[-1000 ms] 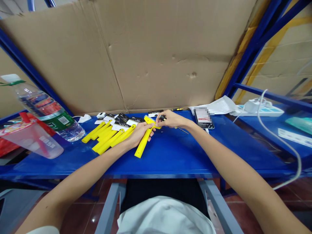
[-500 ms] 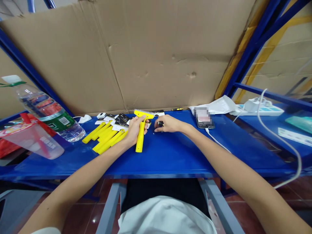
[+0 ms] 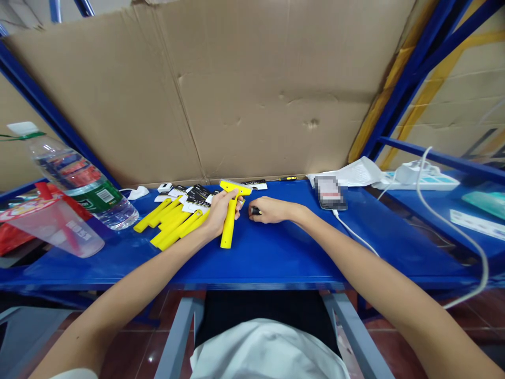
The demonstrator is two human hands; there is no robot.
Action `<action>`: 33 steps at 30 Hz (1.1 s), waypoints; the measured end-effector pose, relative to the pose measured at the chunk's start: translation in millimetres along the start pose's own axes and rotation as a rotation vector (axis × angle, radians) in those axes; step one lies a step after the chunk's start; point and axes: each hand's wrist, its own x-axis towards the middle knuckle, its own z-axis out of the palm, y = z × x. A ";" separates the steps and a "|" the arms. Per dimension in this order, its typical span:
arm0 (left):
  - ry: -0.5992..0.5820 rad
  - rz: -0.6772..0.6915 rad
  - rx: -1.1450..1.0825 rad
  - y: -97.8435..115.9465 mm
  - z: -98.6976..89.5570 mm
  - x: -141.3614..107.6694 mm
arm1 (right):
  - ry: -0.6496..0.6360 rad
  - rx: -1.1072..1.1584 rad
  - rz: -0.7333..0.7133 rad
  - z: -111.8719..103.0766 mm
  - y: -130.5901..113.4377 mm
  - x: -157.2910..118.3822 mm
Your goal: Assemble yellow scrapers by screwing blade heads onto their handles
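Observation:
My left hand [image 3: 223,213] grips the handle of a yellow plastic scraper [image 3: 229,229], whose wide head points away from me. My right hand [image 3: 272,210] rests on the blue table a little to the right, closed around a small black tool handle [image 3: 256,210], probably a screwdriver; its tip is hidden. Left of my hands lie several similar yellow scrapers [image 3: 169,229] side by side, partly on black-and-white cards [image 3: 195,197].
The blue table [image 3: 276,260] has a cardboard sheet [image 3: 236,89] behind it. A plastic bottle [image 3: 79,189] and cup [image 3: 51,226] stand left. A yellow-black screwdriver [image 3: 288,178], phone [image 3: 330,192], papers [image 3: 347,172] and power strip [image 3: 418,180] lie beyond and right.
Since a second ago, my right hand has left the scraper head and moved right. The scraper has turned from tilted to nearly straight, its head pointing away from me.

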 end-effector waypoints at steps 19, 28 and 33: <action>-0.164 -0.257 0.124 2.9 6.1 -5.3 | 0.580 0.101 -0.135 -15.0 -11.5 -4.4; -0.281 -0.356 0.262 3.5 13.0 -15.7 | 0.429 0.058 -0.165 -12.4 -2.9 -4.1; -0.296 -0.358 0.300 2.4 10.3 -14.5 | 0.419 0.190 -0.126 -17.4 -4.1 -3.6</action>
